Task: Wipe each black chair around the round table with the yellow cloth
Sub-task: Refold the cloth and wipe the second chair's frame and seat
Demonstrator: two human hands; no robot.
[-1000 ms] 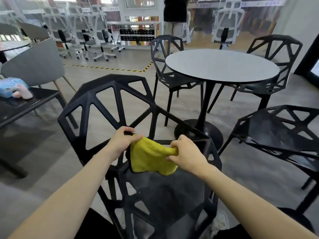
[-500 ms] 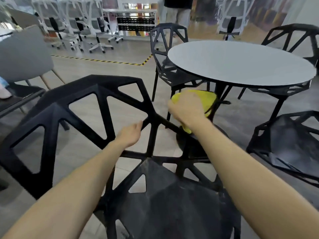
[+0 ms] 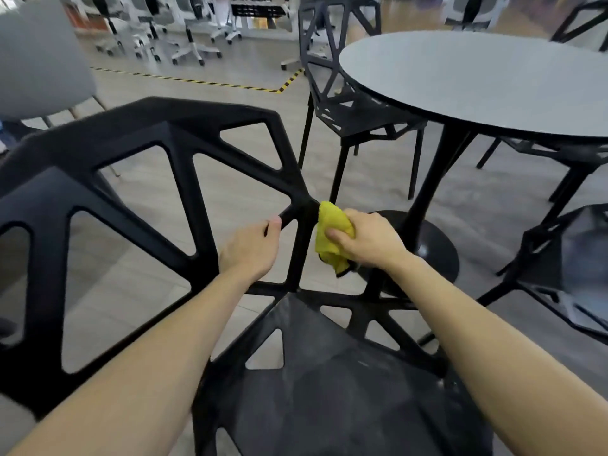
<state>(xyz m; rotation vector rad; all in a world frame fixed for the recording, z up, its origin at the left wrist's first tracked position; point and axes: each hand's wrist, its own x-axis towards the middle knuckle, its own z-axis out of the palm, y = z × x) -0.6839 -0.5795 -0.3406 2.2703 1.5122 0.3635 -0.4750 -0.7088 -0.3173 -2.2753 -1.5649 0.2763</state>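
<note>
The round table (image 3: 477,80) stands at upper right on a black pedestal with a disc base on the floor. The nearest black chair (image 3: 171,153) fills the foreground, its open-lattice backrest at left and its seat (image 3: 329,390) at bottom centre. A second black chair (image 3: 342,103) stands at the table's far-left edge; a third (image 3: 566,258) stands at the right. The left hand (image 3: 251,250) grips a backrest strut, fingers curled round it. The right hand (image 3: 368,241) grips the bunched yellow cloth (image 3: 329,235), fingers closed on it. The cloth's upper end touches the backrest's right edge, where several struts meet.
</note>
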